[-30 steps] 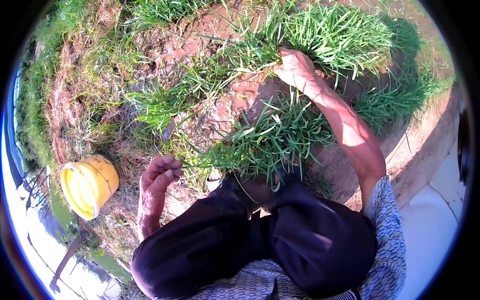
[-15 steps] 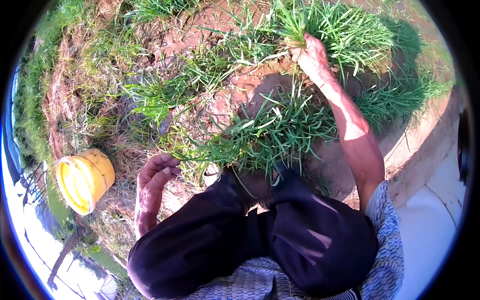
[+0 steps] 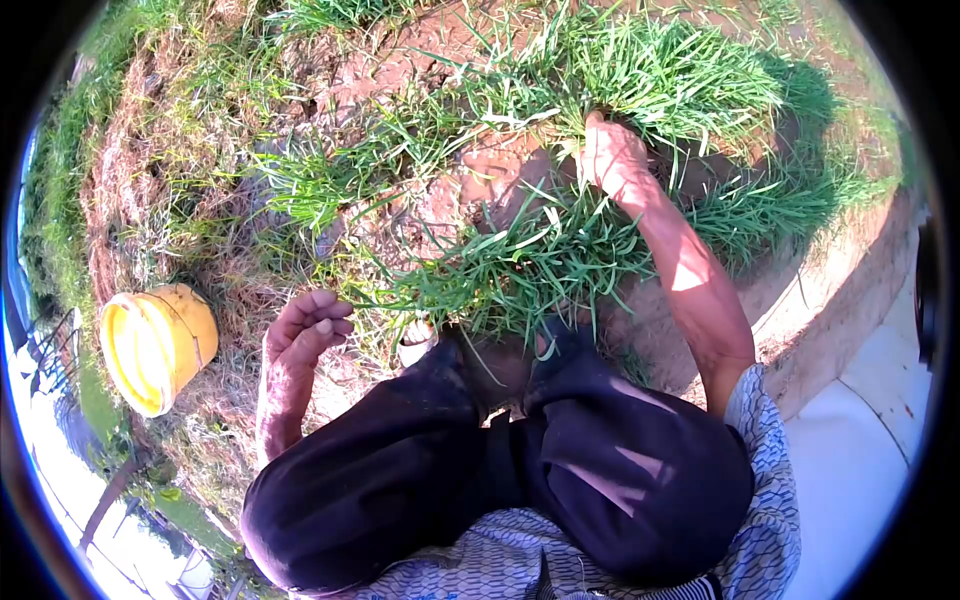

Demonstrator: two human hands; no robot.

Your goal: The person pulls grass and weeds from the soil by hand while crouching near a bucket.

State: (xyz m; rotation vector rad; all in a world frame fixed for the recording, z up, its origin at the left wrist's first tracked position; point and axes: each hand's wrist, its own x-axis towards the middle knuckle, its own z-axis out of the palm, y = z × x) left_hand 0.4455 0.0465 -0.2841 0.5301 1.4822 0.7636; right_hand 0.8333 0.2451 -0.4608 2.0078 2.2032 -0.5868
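Observation:
My right hand (image 3: 612,158) reaches forward to the base of a thick clump of long green grass-like leaves (image 3: 690,85). Its fingers are closed around the lower stems, with the fingertips partly hidden among them. Beside my left knee, my left hand (image 3: 305,335) hovers above the ground, its fingers curled in toward the thumb. I see nothing held in it. A nearer row of the same leafy plants (image 3: 540,255) grows between my feet and my right forearm.
A yellow bucket (image 3: 185,335) lies tilted on dry grass at the left. Wet brown soil (image 3: 490,170) shows between the plant rows. My dark-trousered knees (image 3: 630,470) are bent close below the plants. Pale sheeting (image 3: 850,450) lies at the lower right.
My right hand has come down slightly toward me, from an upright tuft it gripped to the clump's base. My left hand has shifted a little left, and the view has moved slightly.

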